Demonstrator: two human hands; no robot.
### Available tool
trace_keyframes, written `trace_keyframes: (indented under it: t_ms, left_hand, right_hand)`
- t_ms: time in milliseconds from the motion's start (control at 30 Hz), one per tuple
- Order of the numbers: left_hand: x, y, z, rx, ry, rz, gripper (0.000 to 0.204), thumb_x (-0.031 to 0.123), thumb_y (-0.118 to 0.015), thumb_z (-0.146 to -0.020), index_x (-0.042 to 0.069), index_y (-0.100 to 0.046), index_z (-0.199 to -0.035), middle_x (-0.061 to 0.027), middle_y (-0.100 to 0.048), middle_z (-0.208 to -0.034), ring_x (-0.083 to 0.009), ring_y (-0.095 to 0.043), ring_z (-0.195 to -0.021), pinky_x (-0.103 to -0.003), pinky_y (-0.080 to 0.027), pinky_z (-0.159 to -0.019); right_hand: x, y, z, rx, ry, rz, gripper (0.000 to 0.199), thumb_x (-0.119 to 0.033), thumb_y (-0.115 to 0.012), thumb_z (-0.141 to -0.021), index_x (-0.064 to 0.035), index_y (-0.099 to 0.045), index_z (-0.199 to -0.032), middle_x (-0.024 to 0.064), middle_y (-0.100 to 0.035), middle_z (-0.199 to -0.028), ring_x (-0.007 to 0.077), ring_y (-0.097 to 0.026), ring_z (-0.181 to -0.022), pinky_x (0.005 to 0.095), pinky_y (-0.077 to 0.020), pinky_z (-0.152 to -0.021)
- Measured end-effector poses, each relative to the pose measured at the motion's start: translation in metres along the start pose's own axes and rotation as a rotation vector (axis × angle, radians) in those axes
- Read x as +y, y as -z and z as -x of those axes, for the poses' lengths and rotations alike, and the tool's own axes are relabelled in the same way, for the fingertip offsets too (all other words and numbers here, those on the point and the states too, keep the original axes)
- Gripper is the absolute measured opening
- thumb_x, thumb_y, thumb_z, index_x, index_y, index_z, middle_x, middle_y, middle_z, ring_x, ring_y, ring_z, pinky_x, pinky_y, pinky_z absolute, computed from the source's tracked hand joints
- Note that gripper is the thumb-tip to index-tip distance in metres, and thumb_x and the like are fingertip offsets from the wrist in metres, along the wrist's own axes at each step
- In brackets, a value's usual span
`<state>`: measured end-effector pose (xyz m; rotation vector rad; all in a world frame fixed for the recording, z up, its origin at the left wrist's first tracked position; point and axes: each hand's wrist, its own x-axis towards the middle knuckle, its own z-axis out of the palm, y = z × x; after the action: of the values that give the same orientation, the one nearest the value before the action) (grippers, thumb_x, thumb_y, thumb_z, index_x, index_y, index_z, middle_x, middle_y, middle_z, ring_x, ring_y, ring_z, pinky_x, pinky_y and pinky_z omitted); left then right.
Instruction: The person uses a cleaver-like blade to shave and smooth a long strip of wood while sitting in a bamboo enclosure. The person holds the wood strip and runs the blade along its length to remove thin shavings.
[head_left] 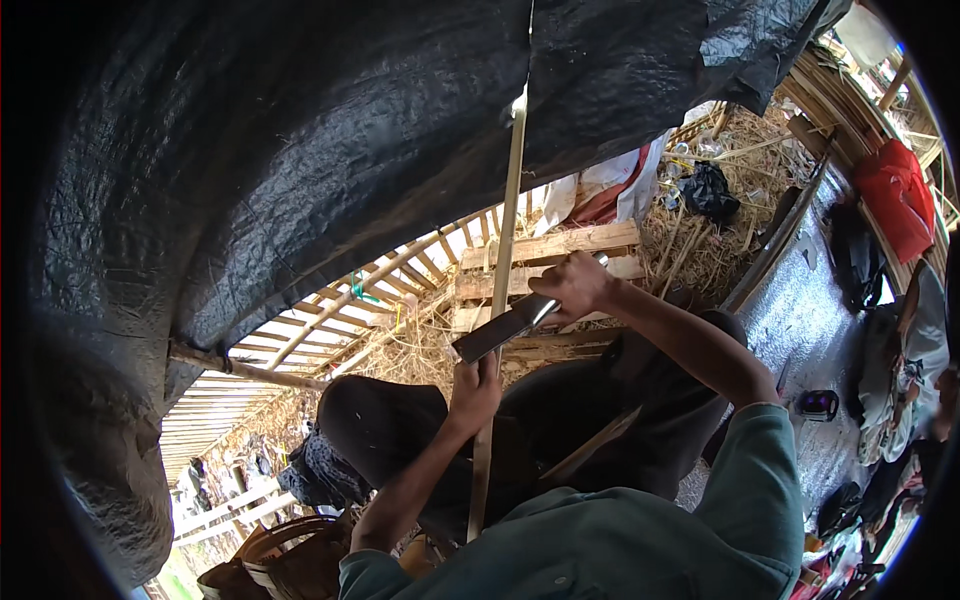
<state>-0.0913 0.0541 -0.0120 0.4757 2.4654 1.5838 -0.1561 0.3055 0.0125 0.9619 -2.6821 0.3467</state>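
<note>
A long pale bamboo strip [508, 215] runs from below my chest up past the edge of the black sheeting. My left hand [474, 394] is closed round it, just under the blade. In my right hand [575, 287] is a broad-bladed knife [488, 336], its handle wrapped by my fingers and its handle end poking out above the fist. The wide, dark blade lies across the strip and points down to the left, close to my left fingertips. Whether the edge has bitten into the bamboo I cannot tell.
Black plastic sheeting [330, 190] hangs ahead and to the left. Wooden slats [590, 243] lie beyond my knees. Straw litter [775, 150] and a black plastic bag [708, 192] are at the far right. A woven basket [290, 560] stands at lower left, a red bag [893, 200] at right.
</note>
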Motion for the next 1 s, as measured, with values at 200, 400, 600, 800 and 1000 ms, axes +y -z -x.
trace_keyframes:
  t_ms: [200,400,600,800,1000]
  left_hand:
    - [0.015,0.004,-0.009,-0.031,0.151,0.007,0.037,0.03,-0.031,-0.096,0.005,-0.043,-0.071,-0.0007,-0.039,-0.052,-0.009,-0.039,-0.041,-0.025,-0.032,-0.038]
    - [0.008,-0.002,0.002,-0.009,0.03,-0.099,0.026,0.019,-0.039,-0.093,-0.001,-0.048,-0.078,-0.0138,-0.046,-0.056,-0.0257,-0.048,-0.049,-0.039,-0.036,-0.048]
    - [0.016,0.008,-0.002,-0.09,0.298,0.154,0.021,0.016,-0.042,-0.091,0.002,-0.048,-0.077,-0.0136,-0.048,-0.058,-0.0261,-0.048,-0.05,-0.038,-0.037,-0.047]
    - [-0.033,-0.006,0.026,0.014,-0.395,-0.429,0.015,0.012,-0.048,-0.085,-0.001,-0.043,-0.089,-0.0108,-0.044,-0.071,-0.0227,-0.045,-0.057,-0.035,-0.036,-0.049]
    - [0.022,0.011,0.012,-0.127,0.307,0.361,0.032,0.02,-0.035,-0.094,0.003,-0.042,-0.067,-0.0046,-0.04,-0.048,-0.0144,-0.04,-0.04,-0.031,-0.033,-0.041]
  right_hand:
    - [0.022,0.008,-0.014,0.127,-0.557,-0.123,0.047,-0.049,-0.057,-0.08,-0.0037,-0.06,-0.071,0.019,-0.059,-0.058,0.0346,-0.061,-0.054,0.0427,-0.0492,-0.051]
    - [0.034,0.004,-0.005,-0.031,-0.119,-0.004,0.043,-0.054,-0.054,-0.079,-0.0121,-0.06,-0.088,0.013,-0.061,-0.065,0.0311,-0.063,-0.065,0.0431,-0.05,-0.061]
    - [0.036,0.003,-0.012,0.043,-0.479,-0.155,0.052,-0.056,-0.053,-0.08,-0.0042,-0.057,-0.08,0.0173,-0.059,-0.059,0.0356,-0.061,-0.059,0.0444,-0.049,-0.055]
    - [0.089,-0.015,-0.006,-0.137,-0.868,-0.173,0.045,-0.049,-0.056,-0.079,-0.0073,-0.061,-0.095,0.0113,-0.065,-0.072,0.0288,-0.063,-0.062,0.0401,-0.051,-0.056]
    - [0.071,0.02,-0.012,-0.219,-0.82,-0.064,0.062,-0.058,-0.042,-0.084,-0.0001,-0.059,-0.099,0.0243,-0.062,-0.09,0.0383,-0.061,-0.087,0.0463,-0.0487,-0.072]
